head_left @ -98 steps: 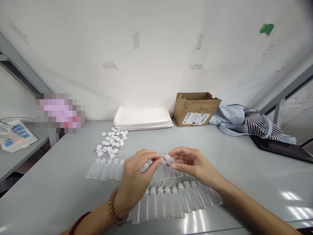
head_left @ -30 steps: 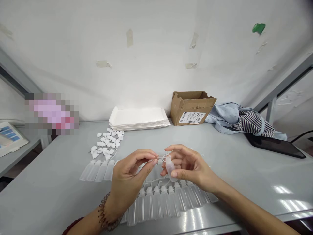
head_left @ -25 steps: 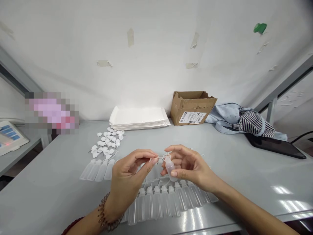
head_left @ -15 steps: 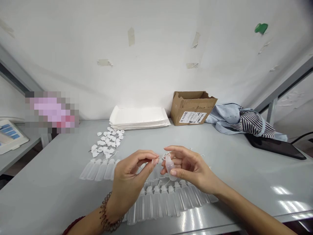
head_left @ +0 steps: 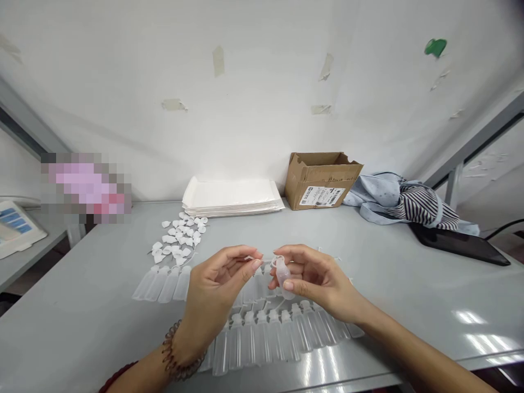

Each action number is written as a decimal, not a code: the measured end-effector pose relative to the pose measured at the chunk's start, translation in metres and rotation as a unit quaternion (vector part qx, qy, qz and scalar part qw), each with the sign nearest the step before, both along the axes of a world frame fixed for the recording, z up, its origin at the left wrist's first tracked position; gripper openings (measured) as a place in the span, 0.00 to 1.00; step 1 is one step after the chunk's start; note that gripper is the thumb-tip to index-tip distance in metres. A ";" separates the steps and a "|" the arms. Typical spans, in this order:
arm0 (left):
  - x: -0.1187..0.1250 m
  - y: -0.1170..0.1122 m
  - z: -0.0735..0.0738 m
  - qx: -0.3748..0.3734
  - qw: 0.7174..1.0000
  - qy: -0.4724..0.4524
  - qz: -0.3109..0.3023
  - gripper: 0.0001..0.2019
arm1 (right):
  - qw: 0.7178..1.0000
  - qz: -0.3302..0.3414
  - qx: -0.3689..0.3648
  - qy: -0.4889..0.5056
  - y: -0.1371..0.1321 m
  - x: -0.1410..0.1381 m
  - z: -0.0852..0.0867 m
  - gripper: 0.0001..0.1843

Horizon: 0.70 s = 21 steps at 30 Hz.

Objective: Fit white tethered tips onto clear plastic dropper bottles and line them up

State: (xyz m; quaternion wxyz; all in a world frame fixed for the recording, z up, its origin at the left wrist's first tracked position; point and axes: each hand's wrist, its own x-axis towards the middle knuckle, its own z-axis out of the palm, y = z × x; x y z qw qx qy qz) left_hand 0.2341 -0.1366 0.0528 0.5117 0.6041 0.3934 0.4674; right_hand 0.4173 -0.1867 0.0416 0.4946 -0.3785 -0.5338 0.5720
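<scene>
My right hand (head_left: 323,275) holds a small translucent squeeze bottle (head_left: 283,279) upright, slightly tilted, between thumb and fingers. A thin white loop circles its narrow neck. Just left of the bottle, my left hand (head_left: 219,286) pinches a thin white strand (head_left: 266,261) between thumb and forefinger; it appears to run toward the loop. Below both hands lies a row of translucent bottles (head_left: 256,341) on the grey table. More bottles (head_left: 159,285) lie to the left, and others are partly hidden behind my hands.
Small white pieces (head_left: 180,237) lie scattered beyond the left bottles. A stack of white envelopes (head_left: 233,196) and an open cardboard box (head_left: 323,177) stand by the wall. At the right are bundled cloth (head_left: 380,194) and a black tablet-like device (head_left: 458,243).
My left hand has shifted a little to the left and its pinching fingertips have drawn away from the bottle. My right hand and the bottle have barely moved.
</scene>
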 end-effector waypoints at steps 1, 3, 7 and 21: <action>0.000 0.000 0.001 -0.004 1.000 -0.001 -0.001 0.04 | 1.000 0.001 0.000 0.000 0.000 0.000 0.000 0.18; 0.000 0.001 0.002 -0.009 1.000 0.002 -0.008 0.05 | 1.000 0.003 -0.003 0.001 0.000 0.000 0.000 0.17; -0.001 0.002 0.002 -0.014 0.999 0.013 -0.037 0.04 | 1.000 0.009 -0.012 0.005 0.000 0.000 -0.002 0.16; -0.005 0.009 0.002 -0.014 0.986 0.038 -0.164 0.05 | 0.999 0.030 -0.009 0.017 0.000 -0.001 -0.002 0.14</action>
